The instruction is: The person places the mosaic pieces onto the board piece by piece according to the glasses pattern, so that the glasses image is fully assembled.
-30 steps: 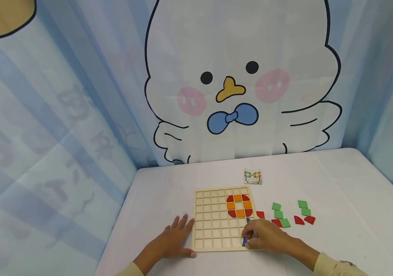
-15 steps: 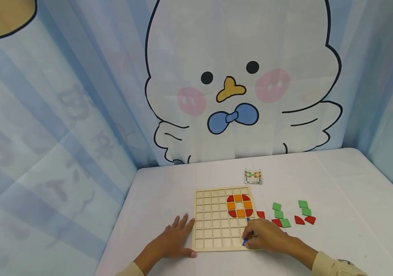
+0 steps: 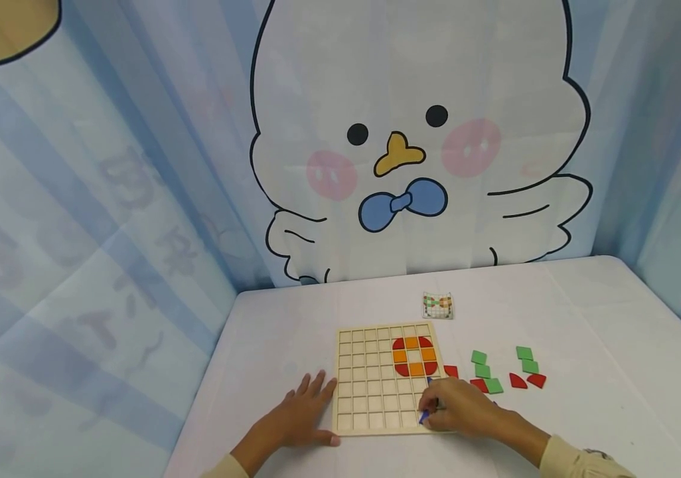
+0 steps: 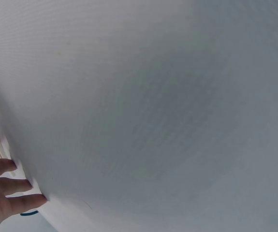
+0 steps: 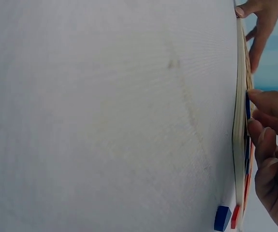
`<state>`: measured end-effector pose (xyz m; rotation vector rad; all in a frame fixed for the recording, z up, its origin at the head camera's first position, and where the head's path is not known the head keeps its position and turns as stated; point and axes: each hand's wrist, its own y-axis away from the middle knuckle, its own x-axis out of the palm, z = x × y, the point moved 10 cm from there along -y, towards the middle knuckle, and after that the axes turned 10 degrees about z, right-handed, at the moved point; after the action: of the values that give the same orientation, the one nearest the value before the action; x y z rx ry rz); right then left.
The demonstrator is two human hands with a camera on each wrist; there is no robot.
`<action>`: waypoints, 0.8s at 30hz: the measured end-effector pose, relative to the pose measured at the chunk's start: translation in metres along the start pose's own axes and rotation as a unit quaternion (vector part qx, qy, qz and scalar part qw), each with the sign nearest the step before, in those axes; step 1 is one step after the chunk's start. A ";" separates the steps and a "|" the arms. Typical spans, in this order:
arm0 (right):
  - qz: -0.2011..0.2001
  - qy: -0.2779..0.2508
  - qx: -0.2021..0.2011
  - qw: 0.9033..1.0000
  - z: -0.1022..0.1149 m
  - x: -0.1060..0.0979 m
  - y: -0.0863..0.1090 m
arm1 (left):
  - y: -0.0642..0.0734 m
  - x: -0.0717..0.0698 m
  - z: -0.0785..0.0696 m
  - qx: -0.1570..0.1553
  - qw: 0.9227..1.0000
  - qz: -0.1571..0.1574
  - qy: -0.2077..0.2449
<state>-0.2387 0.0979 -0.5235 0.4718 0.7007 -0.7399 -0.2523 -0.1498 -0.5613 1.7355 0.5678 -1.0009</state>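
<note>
A wooden grid board (image 3: 370,392) lies on the white table, with a ring of orange and red pieces (image 3: 414,356) set in its upper right cells. My right hand (image 3: 433,406) pinches a blue piece (image 3: 423,416) over the board's lower right corner; the right wrist view shows that blue piece (image 5: 247,104) under my fingertips (image 5: 267,99) against the board (image 5: 239,125), seen edge-on. My left hand (image 3: 310,411) lies flat on the table, fingers straight, touching the board's left edge. Only its fingers (image 4: 6,186) appear in the left wrist view.
Loose green pieces (image 3: 482,366) and red pieces (image 3: 527,380) lie right of the board, and one red piece (image 3: 451,371) touches its edge. A small pattern card (image 3: 438,305) sits behind. A loose blue piece (image 5: 222,218) lies near my right hand. Curtains close the back and sides.
My right hand has crept slightly up and left, and the blue piece in it now looks thinner, more on edge. The left hand and the board have stayed put.
</note>
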 end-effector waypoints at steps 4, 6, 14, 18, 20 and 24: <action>-0.007 -0.005 -0.005 1.000 0.001 -0.006 0.001 | -0.001 0.000 0.000 0.003 1.000 0.000 0.000; -0.015 -0.003 -0.007 1.000 0.001 -0.011 0.002 | -0.001 0.000 0.000 0.005 1.000 0.000 0.001; -0.027 -0.017 0.003 1.000 -0.015 -0.041 0.006 | 0.001 -0.001 0.000 0.003 1.000 -0.003 -0.002; -0.045 -0.018 0.031 0.998 -0.033 -0.059 0.011 | 0.002 -0.002 -0.001 0.001 1.000 0.001 -0.002; -0.057 -0.022 0.049 0.997 -0.044 -0.067 0.014 | 0.002 -0.002 -0.002 0.002 1.000 0.003 -0.001; -0.080 -0.028 0.079 0.993 -0.065 -0.082 0.021 | 0.002 -0.002 -0.002 0.003 1.000 0.004 -0.002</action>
<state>-0.2934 0.1875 -0.5051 0.5424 0.6353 -0.9601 -0.2509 -0.1484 -0.5577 1.7392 0.5556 -1.0018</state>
